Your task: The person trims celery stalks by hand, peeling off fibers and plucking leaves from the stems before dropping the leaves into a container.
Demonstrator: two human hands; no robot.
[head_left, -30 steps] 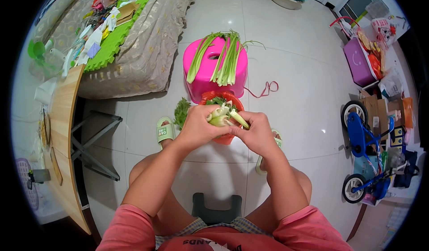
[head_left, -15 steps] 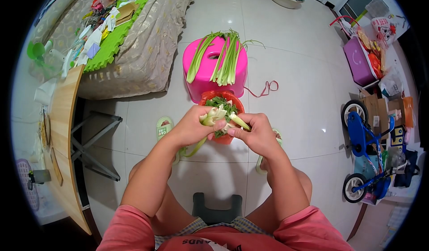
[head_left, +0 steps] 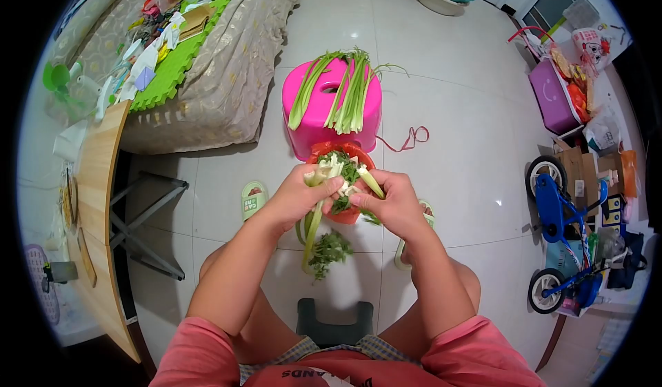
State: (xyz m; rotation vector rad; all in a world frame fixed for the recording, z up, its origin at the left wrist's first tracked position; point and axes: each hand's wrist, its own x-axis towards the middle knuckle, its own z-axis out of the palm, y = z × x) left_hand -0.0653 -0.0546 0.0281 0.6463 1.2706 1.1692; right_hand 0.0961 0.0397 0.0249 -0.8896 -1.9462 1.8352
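My left hand (head_left: 295, 195) is closed around a bunch of celery (head_left: 312, 232). Pale stalk bases stick up past the thumb, and the leafy ends hang below the wrist, over the floor. Close beside it, my right hand (head_left: 392, 202) grips a short celery stalk (head_left: 372, 181) between thumb and fingers. Both hands are above a bin lined with a red plastic bag (head_left: 365, 157), which contains green leaves and pale scraps. Just beyond stands a pink stool (head_left: 298, 136) with two bundles of celery stalks (head_left: 353, 97) lying across its top.
A red ribbon (head_left: 411, 139) lies on the tiles right of the stool. A folding table (head_left: 103, 180) and a cloth-covered bed (head_left: 221, 90) occupy the left. On the right are a blue balance bike (head_left: 552, 208) and a purple box (head_left: 552, 97). Green slippers (head_left: 254, 197) flank the bin.
The celery in my left hand has swung so its leafy ends now hang down toward me. My right hand has shifted very slightly, keeping its grip on the short stalk.
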